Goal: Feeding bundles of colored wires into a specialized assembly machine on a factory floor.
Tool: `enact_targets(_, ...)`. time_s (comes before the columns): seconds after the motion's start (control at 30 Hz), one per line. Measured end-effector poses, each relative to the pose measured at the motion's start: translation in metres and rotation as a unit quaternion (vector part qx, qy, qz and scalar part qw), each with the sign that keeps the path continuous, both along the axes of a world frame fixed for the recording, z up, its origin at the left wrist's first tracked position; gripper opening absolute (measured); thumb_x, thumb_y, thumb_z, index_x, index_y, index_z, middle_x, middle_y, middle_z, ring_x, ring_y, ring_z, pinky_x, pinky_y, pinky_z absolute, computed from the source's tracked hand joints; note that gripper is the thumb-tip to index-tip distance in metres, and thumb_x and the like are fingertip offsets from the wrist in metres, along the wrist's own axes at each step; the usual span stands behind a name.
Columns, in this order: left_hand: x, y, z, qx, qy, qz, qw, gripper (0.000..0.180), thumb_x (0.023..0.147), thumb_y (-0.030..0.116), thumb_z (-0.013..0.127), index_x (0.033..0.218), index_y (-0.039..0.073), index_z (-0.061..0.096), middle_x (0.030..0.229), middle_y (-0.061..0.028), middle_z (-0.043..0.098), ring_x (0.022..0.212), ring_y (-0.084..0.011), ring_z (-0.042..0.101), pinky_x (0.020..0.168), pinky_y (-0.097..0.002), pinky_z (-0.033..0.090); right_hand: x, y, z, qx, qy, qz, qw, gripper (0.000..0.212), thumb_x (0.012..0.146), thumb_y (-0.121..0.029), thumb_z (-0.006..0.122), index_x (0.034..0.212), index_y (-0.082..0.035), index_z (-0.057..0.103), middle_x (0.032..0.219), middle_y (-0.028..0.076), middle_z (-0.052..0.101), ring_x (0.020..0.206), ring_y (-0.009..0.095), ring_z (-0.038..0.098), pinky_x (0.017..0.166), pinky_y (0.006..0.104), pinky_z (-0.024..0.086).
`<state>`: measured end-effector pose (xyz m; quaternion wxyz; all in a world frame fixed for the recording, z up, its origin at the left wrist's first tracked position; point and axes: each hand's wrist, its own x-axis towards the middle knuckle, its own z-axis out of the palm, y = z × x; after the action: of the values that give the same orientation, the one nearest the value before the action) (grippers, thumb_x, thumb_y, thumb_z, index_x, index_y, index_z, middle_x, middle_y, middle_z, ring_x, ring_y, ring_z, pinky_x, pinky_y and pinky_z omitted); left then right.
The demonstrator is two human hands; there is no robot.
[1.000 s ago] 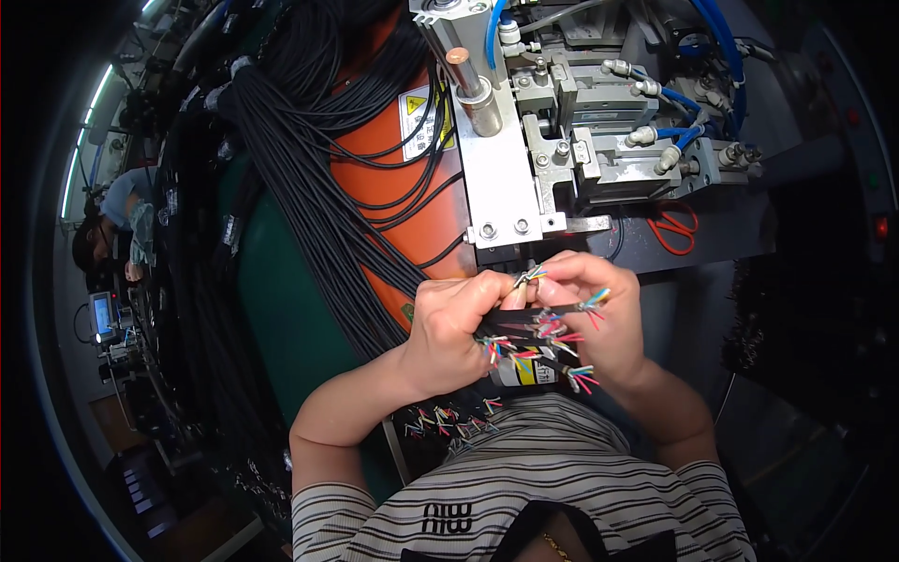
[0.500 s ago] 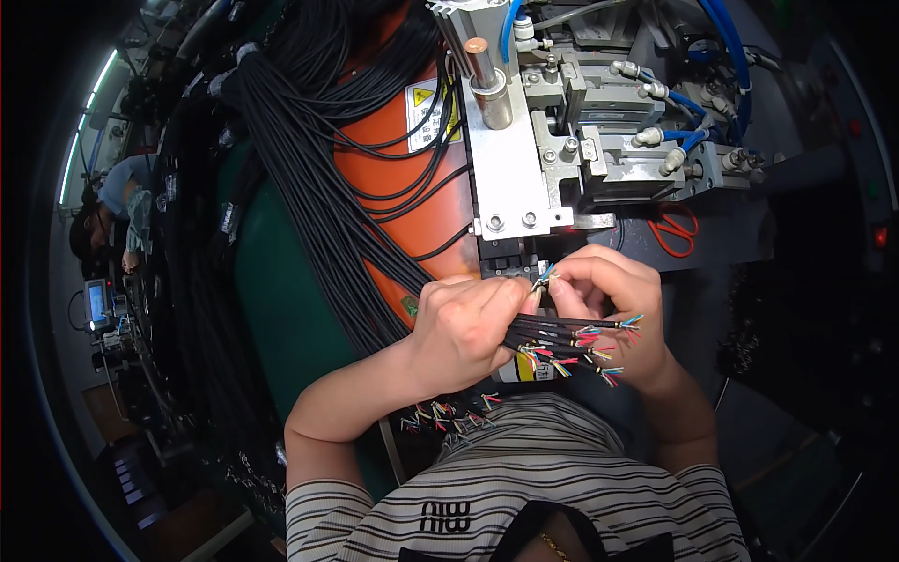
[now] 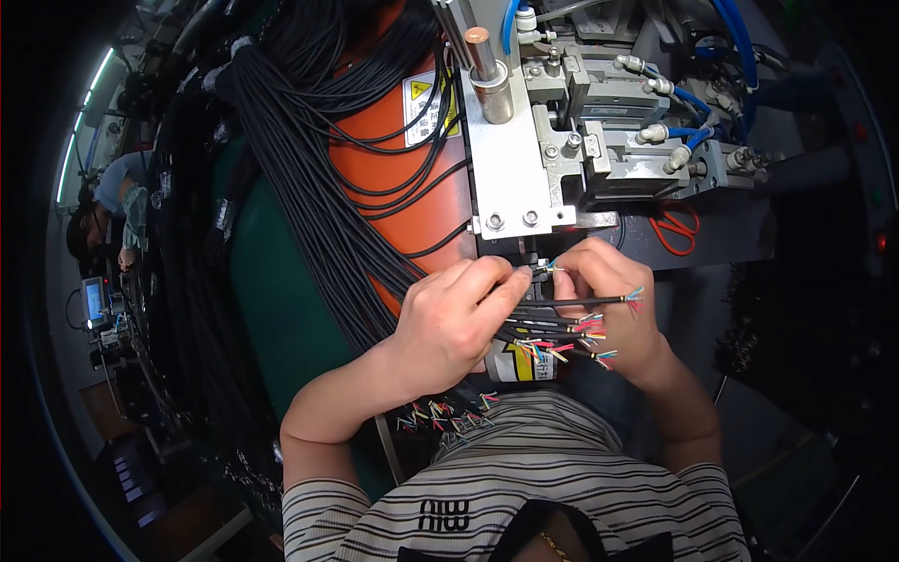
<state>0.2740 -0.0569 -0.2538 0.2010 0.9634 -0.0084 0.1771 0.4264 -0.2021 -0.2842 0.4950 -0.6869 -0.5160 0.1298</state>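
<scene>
While both hands meet just below the metal plate (image 3: 510,178) of the crimping machine (image 3: 599,140), the left hand (image 3: 449,323) has its fingers (image 3: 501,281) curled closed around a bundle of black cables (image 3: 538,323), with thumb and forefinger pinched at one stripped cable end (image 3: 546,269) at the machine's lower opening. The right hand (image 3: 613,300), at 3 o'clock from the left hand, closes its fingers (image 3: 581,272) on the same cable end from the opposite side; the fingertips of the two hands nearly touch. The cable bundle passes across the right palm, and its coloured inner wire tips (image 3: 585,337) fan out toward 3 to 4 o'clock, one single cable (image 3: 599,301) lying above the others. A white cylindrical container with a yellow label (image 3: 520,361) stands just below the hands, partly hidden by them. More coloured wire ends (image 3: 445,412) lie at 7 o'clock from the left hand, near the person's striped shirt (image 3: 524,487). A large hank of black cables (image 3: 309,169) hangs over an orange housing (image 3: 393,178) at 10 o'clock from the hands. Orange-handled scissors (image 3: 676,228) lie on the machine surface at 2 o'clock from the right hand. Blue pneumatic hoses (image 3: 735,42) run across the upper machine at 1 o'clock. Another person (image 3: 108,201) works at the far 9 o'clock edge.
</scene>
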Motion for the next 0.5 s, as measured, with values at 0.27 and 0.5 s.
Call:
enact_targets(0.27,0.004,-0.006,0.013,0.084,0.059,-0.038,0.994,0.052,0.069,0.014,0.066,0.118,-0.002,0.063,0.092,-0.0095,0.057,0.072,-0.0207,0.056,0.06,-0.03,0.047,-0.005,0.002,-0.005,0.015,0.007,-0.037,0.999,0.007,0.081,-0.001,0.068,0.087,0.0,0.066,0.079,0.011,0.063,0.06,0.027,0.063,0.053,0.0333,0.049)
enact_targets(0.5,0.009,-0.015,0.023,0.145,0.097,-0.027,0.984,0.05,0.071,0.008,0.061,0.119,-0.005,0.062,0.084,-0.008,0.049,0.071,-0.0196,0.053,0.059,-0.0301,0.046,-0.003,0.002,-0.006,0.028,0.01,-0.034,0.999,0.007,0.081,-0.001,0.068,0.087,0.0,0.066,0.08,0.011,0.063,0.06,0.026,0.064,0.053,0.0333,0.05)
